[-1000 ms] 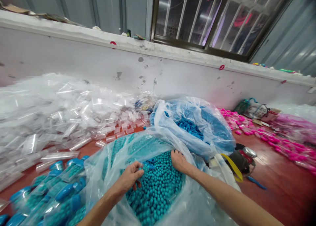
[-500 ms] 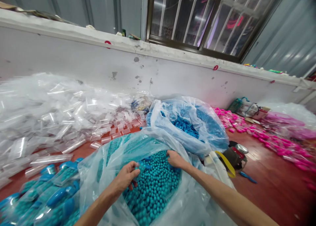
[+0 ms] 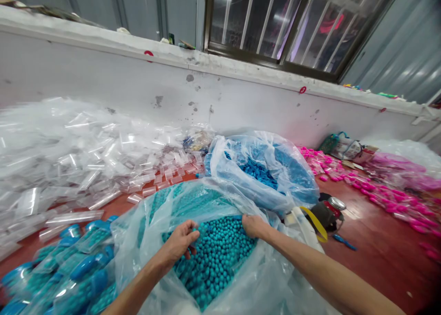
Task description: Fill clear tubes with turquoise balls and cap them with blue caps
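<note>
Teal beads [image 3: 220, 246] fill a large clear plastic bag [image 3: 138, 246] in front of me. Over the left part of the beads, my left hand [image 3: 184, 241] is closed, with curled fingers, on what looks like a clear plastic tube [image 3: 202, 230]; its outline is hard to tell from the beads behind. My right hand [image 3: 254, 226] is at the right side of the bag's opening, fingers pinched together and low against the beads. A bit of blue shows by its fingertips, but what they hold is hidden.
Filled clear tubes with blue caps [image 3: 76, 264] lie at left, below a heap of empty clear tubes [image 3: 86, 149]. Behind stands a bag of blue pieces [image 3: 258, 175]. Pink pieces [image 3: 379, 191], a dark device with a yellow strap [image 3: 327, 216] and a blue tool [image 3: 344, 242] are at right.
My right hand has shifted slightly right and down along the bag's opening. My left hand remains over the beads with its fingers curled. The view has moved slightly.
</note>
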`<action>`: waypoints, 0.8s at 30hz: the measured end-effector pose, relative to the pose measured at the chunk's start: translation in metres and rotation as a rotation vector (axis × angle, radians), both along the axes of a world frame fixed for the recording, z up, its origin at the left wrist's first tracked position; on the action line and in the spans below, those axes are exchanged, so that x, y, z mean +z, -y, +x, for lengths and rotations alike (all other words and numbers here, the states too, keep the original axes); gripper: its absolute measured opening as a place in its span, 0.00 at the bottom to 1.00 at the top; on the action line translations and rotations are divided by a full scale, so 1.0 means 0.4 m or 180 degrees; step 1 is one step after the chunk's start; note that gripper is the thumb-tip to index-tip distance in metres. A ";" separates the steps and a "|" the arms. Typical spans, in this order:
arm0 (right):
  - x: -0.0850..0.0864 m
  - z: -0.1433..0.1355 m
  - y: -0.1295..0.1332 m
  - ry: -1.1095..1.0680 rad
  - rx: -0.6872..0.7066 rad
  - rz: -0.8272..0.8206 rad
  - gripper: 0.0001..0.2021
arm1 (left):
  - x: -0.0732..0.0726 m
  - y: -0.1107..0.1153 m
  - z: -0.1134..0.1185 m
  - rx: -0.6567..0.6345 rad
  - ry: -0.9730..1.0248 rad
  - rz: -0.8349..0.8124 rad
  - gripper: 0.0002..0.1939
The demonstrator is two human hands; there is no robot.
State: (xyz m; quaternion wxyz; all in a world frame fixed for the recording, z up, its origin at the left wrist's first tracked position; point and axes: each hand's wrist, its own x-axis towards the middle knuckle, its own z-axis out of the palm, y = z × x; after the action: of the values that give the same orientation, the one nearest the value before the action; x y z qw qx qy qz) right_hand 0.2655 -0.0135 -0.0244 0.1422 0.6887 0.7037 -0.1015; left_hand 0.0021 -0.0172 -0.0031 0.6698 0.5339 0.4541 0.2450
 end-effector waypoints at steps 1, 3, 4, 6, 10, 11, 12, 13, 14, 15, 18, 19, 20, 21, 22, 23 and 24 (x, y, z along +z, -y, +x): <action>0.005 0.000 -0.001 -0.0052 -0.0028 -0.0048 0.18 | -0.001 0.000 0.000 -0.0006 -0.0015 0.0003 0.20; 0.019 -0.006 -0.002 -0.0203 -0.0090 -0.0114 0.20 | -0.003 0.000 0.003 -0.0027 -0.0021 0.0009 0.20; 0.028 -0.013 -0.004 -0.0304 -0.0111 -0.0116 0.20 | -0.003 0.000 0.004 -0.0040 -0.0013 0.0008 0.20; 0.047 -0.035 -0.008 -0.0576 -0.0068 -0.0152 0.21 | -0.004 0.001 0.006 -0.0056 0.0012 -0.0001 0.19; 0.064 -0.079 -0.023 -0.1292 0.0341 -0.0339 0.23 | -0.001 0.002 -0.002 -0.0006 0.0001 -0.0004 0.20; 0.061 -0.083 -0.027 -0.1381 0.0387 -0.0250 0.23 | 0.001 0.002 -0.005 0.0006 -0.0002 -0.0004 0.20; 0.055 -0.084 -0.031 -0.1411 0.0392 -0.0090 0.23 | 0.003 0.002 -0.009 0.0014 -0.0002 -0.0001 0.21; 0.047 -0.084 -0.034 -0.1386 0.0366 0.0100 0.22 | 0.007 0.002 -0.013 0.0017 -0.0001 0.0001 0.21; 0.038 -0.082 -0.037 -0.1339 0.0339 0.0277 0.21 | 0.011 0.001 -0.016 0.0025 0.0004 0.0004 0.21; 0.028 -0.082 -0.040 -0.1293 0.0338 0.0407 0.21 | 0.016 0.000 -0.018 0.0028 0.0015 0.0006 0.21; 0.002 -0.099 -0.056 -0.1246 0.0462 0.0483 0.18 | 0.029 -0.007 -0.020 0.0018 0.0041 0.0014 0.21; -0.004 -0.111 -0.067 -0.1248 0.0505 0.0518 0.18 | 0.032 -0.008 -0.020 0.0008 0.0052 0.0018 0.21; -0.008 -0.125 -0.083 -0.1254 0.0524 0.0578 0.19 | 0.035 -0.009 -0.021 -0.0007 0.0064 0.0025 0.21; -0.010 -0.139 -0.103 -0.1268 0.0524 0.0654 0.20 | 0.036 -0.009 -0.021 -0.0027 0.0073 0.0035 0.22; -0.011 -0.153 -0.127 -0.1294 0.0519 0.0735 0.20 | 0.037 -0.008 -0.022 -0.0053 0.0088 0.0040 0.22; -0.012 -0.167 -0.154 -0.1334 0.0521 0.0815 0.19 | 0.036 -0.007 -0.024 -0.0082 0.0111 0.0034 0.22; -0.012 -0.180 -0.182 -0.1389 0.0543 0.0881 0.17 | 0.035 -0.004 -0.026 -0.0113 0.0133 0.0016 0.22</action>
State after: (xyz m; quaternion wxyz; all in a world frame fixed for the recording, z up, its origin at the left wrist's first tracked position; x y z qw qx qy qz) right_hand 0.1937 0.0591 -0.0294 -0.1002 0.6016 0.7803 -0.1381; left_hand -0.0084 -0.0154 0.0110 0.6821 0.5384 0.4299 0.2452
